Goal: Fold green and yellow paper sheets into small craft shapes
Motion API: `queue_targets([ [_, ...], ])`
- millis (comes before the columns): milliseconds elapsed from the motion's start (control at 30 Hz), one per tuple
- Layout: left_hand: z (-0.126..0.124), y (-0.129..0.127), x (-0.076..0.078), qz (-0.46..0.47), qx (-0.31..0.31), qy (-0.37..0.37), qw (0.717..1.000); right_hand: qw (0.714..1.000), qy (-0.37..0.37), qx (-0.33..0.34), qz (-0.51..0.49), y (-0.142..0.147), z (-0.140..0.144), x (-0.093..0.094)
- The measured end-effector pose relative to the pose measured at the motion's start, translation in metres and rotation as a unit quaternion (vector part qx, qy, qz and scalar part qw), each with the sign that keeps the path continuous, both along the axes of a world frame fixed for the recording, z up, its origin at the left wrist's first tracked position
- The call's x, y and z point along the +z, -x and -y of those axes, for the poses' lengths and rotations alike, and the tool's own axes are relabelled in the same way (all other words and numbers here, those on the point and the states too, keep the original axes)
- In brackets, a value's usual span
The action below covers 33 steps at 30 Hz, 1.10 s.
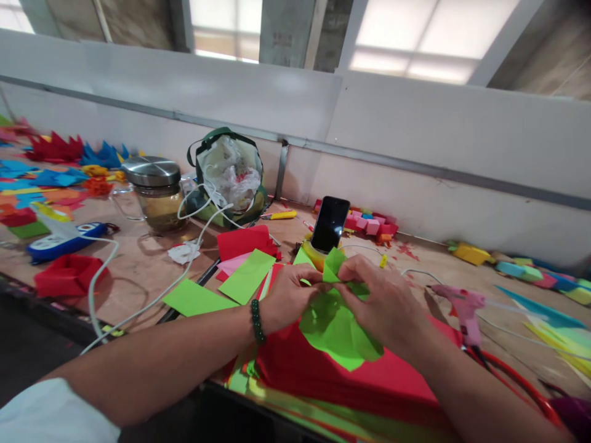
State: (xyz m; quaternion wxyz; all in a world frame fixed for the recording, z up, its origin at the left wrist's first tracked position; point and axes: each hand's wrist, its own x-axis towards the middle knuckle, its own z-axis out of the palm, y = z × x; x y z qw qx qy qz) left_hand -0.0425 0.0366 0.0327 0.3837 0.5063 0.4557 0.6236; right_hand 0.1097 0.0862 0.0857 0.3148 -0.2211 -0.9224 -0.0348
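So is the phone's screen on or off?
Off. The phone stands propped upright behind the hands, and its screen is plain black.

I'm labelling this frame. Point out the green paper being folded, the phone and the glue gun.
green paper [333, 323], head view, flat lower part
phone [329, 224], head view, dark screen
glue gun [464, 306], head view, pink body
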Motion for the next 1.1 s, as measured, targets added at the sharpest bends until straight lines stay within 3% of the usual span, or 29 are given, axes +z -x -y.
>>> queue_targets([
  [200,0.003,0.001,0.0,-0.045,-0.004,-0.004,0.999,1.0,-0.005,-0.001,-0.007,-0.001,-0.002,-0.006],
  [300,0.002,-0.001,-0.002,-0.01,-0.014,0.023,1.0,1.0,0.006,0.002,-0.004,0.0,-0.002,-0.005],
  [467,-0.001,-0.002,-0.005,0.065,-0.086,0.067,0.992,1.0,0.012,0.006,0.009,0.001,-0.003,-0.006],
  [567,0.0,-0.001,-0.004,0.046,-0.067,0.092,0.992,1.0,0.006,0.007,0.01,0.001,-0.003,-0.007],
  [867,0.001,0.0,-0.001,-0.036,0.004,0.002,0.999,1.0,0.027,-0.007,-0.005,0.002,-0.006,-0.011],
  [1100,0.0,0.002,-0.003,-0.106,0.015,-0.053,0.993,0.998,0.03,-0.029,-0.05,0.002,-0.016,-0.004],
])
